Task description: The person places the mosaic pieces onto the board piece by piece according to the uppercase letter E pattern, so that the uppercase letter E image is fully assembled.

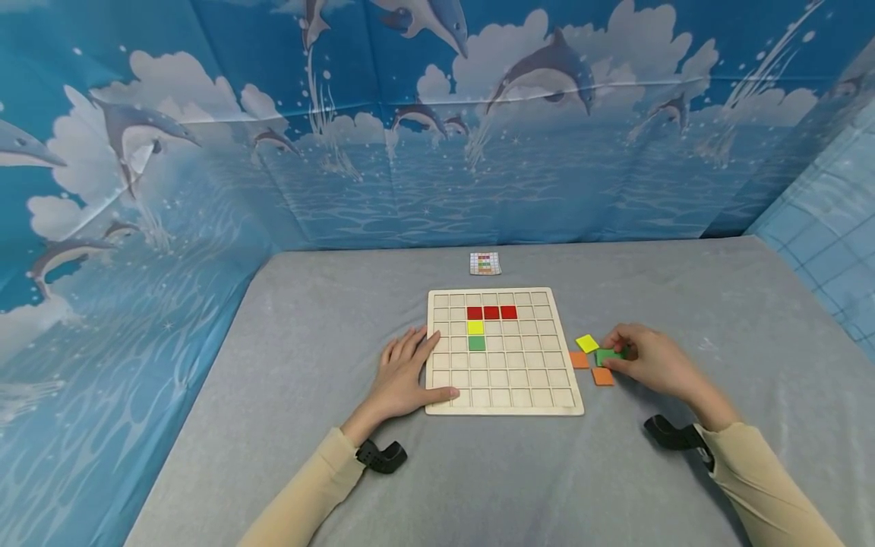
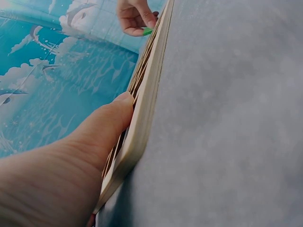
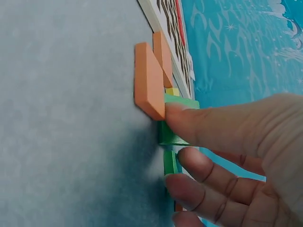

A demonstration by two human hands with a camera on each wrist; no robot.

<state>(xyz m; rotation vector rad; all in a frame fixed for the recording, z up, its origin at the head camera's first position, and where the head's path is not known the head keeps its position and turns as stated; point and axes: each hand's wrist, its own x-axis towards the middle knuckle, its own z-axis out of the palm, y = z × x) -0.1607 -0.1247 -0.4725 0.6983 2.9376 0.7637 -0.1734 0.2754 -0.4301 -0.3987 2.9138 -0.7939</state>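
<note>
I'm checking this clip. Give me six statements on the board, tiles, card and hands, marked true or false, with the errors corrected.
1. Three red tiles sit side by side on the board. True.
2. The left hand grips a green tile. False: the right hand grips the loose green tile; the left hand rests on the board's left side.
3. The placed yellow tile lies between a red tile and the placed green tile. True.
4. The orange tiles fill grid cells. False: the orange tiles lie right of the grid.
5. A printed card lies beyond the board's far edge. True.
6. The red tiles occupy the nearest row. False: they are second from the far edge.
</note>
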